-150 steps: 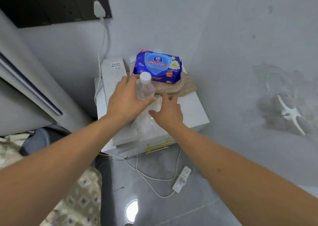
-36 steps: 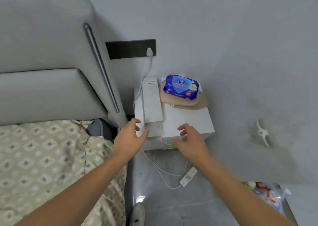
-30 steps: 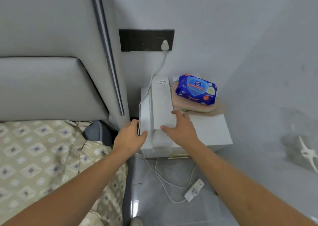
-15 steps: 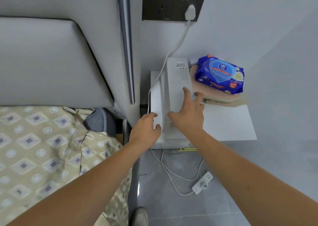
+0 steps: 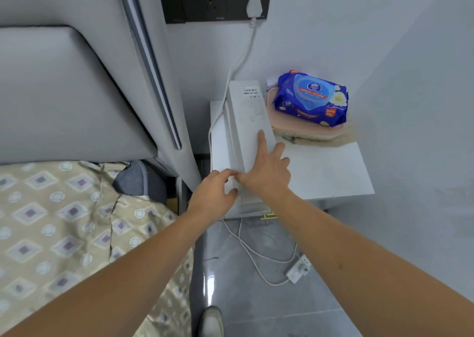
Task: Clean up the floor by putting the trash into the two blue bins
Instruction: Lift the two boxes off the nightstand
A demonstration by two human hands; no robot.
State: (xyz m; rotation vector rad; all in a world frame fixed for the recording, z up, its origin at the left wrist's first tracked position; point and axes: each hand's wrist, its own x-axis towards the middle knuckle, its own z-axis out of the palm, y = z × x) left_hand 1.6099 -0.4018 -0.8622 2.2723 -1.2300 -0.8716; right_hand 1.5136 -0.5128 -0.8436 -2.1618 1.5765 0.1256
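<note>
— What are the hands doing?
— At frame centre, the left hand (image 5: 214,195) is pinching the long white box's (image 5: 250,136) near end on the worktop (image 5: 331,172); the right hand (image 5: 266,167) is lying spread flat on top.

The scene is evenly and softly lit, with only faint shadows. A bright glare patch is seen on the glossy floor (image 5: 209,280). Straight edges are bent by wide-angle distortion, and the forearms near the frame's bottom are slightly blurred.
</note>
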